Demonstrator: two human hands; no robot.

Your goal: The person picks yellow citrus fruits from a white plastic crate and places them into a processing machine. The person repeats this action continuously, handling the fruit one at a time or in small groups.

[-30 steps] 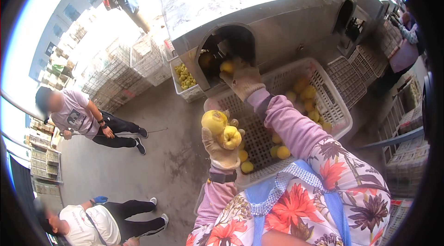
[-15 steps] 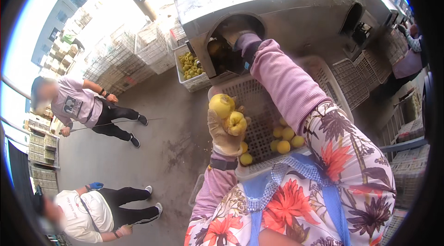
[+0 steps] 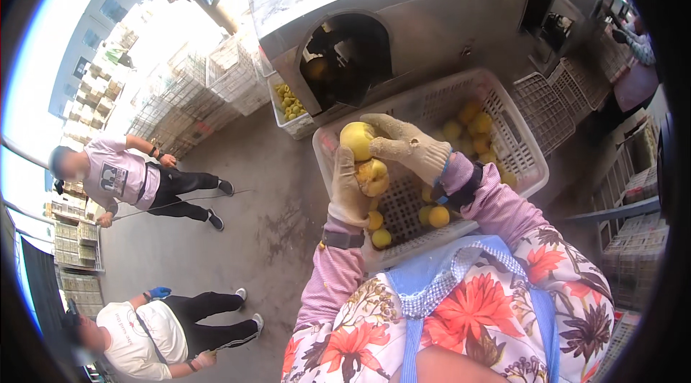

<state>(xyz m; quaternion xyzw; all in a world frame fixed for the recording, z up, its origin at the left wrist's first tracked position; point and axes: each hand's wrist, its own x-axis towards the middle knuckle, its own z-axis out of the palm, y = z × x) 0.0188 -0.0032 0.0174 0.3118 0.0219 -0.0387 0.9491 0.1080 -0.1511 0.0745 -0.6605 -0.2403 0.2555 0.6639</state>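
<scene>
So, two gloved hands here and two yellow fruits between them. The left hand is clamped around both, and they sit over the left side of a big crate: a smooth far fruit and a near fruit with a ragged hollow in it. The right hand comes in from the right, fingers and thumb gripping the far one, so the hands are basically together on it.

There's one slotted white plastic crate right in front, with a loose bunch of fruit at the far right inside, too overlapped to count, plus a few more near its left end. A second, smaller crate of yellow fruit sits farther off to the left. I count two co-workers on the left, the far one holding a thin rod and the near one with a blue glove, and another person at far right.

Compared with half a second ago, the right arm is out of the round-topped opening in the dull metal machine. Gloves are cream knit, sleeves pink and finely striped.
</scene>
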